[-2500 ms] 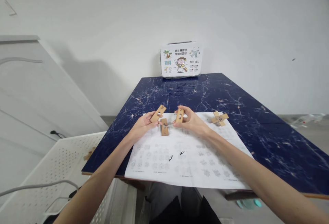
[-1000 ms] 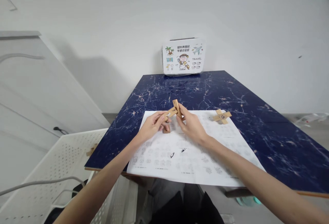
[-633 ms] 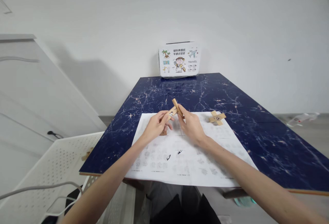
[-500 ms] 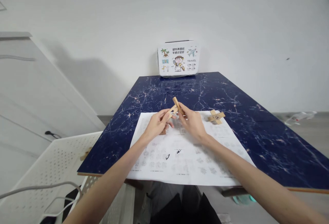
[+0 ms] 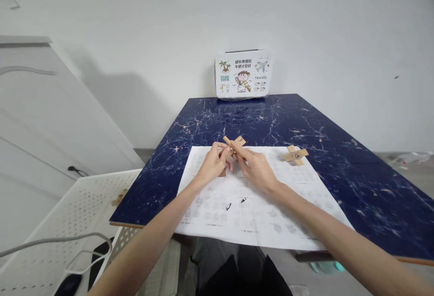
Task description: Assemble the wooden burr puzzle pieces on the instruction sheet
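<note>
My left hand and my right hand meet above the printed sheet, fingers closed round small wooden puzzle pieces. One wooden stick slants up to the left from the right fingers. Behind it, a second wooden piece with a black mark points up to the right; the left fingers seem to grip its lower part. Where the two touch is hidden by fingers. Below the left hand, another wooden piece shows partly on the sheet. To the right lies a cross of joined wooden pieces marked "G".
A white cartoon-printed case stands against the wall at the back of the blue marbled table. At left are a white perforated surface with a wooden piece and a grey cable. Two small black-and-white bits lie on the sheet.
The right-hand stick has tipped over toward the left, and the marked piece now sticks out behind it to the right. Both hands have drawn closer together. The view has shifted slightly.
</note>
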Tool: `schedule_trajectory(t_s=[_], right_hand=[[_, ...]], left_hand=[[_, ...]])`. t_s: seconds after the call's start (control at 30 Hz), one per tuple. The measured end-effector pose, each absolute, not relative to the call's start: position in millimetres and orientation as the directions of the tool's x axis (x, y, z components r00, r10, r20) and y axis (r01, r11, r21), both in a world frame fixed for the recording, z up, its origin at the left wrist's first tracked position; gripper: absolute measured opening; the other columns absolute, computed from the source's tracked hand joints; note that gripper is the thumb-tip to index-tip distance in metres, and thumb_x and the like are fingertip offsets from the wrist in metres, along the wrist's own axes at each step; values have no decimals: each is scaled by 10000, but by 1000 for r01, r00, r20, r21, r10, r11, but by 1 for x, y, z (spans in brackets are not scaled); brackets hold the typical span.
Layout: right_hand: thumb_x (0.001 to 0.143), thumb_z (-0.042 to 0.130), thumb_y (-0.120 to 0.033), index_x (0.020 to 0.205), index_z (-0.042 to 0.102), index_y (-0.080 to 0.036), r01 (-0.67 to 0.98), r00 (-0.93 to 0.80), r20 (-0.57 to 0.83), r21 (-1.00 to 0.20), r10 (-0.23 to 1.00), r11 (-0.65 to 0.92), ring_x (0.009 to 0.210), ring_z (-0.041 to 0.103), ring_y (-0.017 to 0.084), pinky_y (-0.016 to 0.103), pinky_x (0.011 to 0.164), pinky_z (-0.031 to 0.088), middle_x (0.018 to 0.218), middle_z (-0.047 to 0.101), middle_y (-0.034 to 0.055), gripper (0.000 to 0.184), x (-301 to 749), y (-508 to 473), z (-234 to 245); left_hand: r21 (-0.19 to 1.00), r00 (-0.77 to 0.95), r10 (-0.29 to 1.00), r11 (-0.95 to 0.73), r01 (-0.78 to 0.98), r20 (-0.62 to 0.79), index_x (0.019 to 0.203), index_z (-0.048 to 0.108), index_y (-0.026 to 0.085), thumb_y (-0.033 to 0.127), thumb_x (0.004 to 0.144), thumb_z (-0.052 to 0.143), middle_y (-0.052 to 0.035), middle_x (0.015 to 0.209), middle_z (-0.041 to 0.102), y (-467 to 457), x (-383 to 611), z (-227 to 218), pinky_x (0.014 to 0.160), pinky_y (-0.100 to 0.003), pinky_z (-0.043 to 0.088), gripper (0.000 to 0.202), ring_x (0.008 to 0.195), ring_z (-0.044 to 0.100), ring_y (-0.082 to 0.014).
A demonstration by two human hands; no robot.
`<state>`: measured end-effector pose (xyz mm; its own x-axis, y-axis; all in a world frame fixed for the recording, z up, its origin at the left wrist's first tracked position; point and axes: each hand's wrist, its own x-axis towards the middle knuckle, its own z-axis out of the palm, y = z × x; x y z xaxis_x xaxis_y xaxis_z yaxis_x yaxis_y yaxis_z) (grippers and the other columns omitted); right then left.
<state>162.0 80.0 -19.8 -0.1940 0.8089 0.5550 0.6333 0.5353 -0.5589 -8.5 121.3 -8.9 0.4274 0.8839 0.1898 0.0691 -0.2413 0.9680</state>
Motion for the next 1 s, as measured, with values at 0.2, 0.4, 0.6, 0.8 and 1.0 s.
schedule_trajectory(t_s=[0.2,0.4,0.6,0.8,1.0], right_hand=[[992,418,-177,1480,561,-235,649,-111,549,-592,829,479,676,658,182,296,693,526,873,768,49,512,158,78,-18],[1012,410,-188,1504,525,-294,613,-103,568,-610,816,502,891,742,229,363,808,564,1140,777,68,516,161,81,-23],[1020,409,-233,1508,528,-304,640,-138,556,-581,819,502,852,731,241,377,788,579,1074,790,65,507,160,78,-24],[1010,426,-253,1497,541,-294,613,-162,534,-605,830,509,863,725,269,420,794,591,1097,776,88,502,157,75,-19],[1002,531,-330,1569,350,-300,481,-151,571,-671,807,564,1005,734,268,476,927,584,1341,674,107,595,153,75,-16]], left_hand=[[950,452,875,-269,158,173,1041,424,230,488,1047,419,37,721,631,116,-11,-8,500,-226,412,258,483,523,-95],[895,428,876,-357,267,221,868,496,216,481,1053,393,15,673,572,117,-12,-5,582,-275,403,339,579,514,-137],[906,397,882,-361,220,255,855,514,220,486,1036,437,18,658,560,114,-10,-5,593,-278,395,331,578,517,-144],[930,349,911,-304,205,221,825,521,213,483,1018,483,33,636,558,112,-8,-1,542,-251,352,334,536,481,-119],[972,245,940,-220,-86,235,865,547,200,509,992,540,30,679,523,121,-14,1,522,-235,346,335,544,461,-99]])
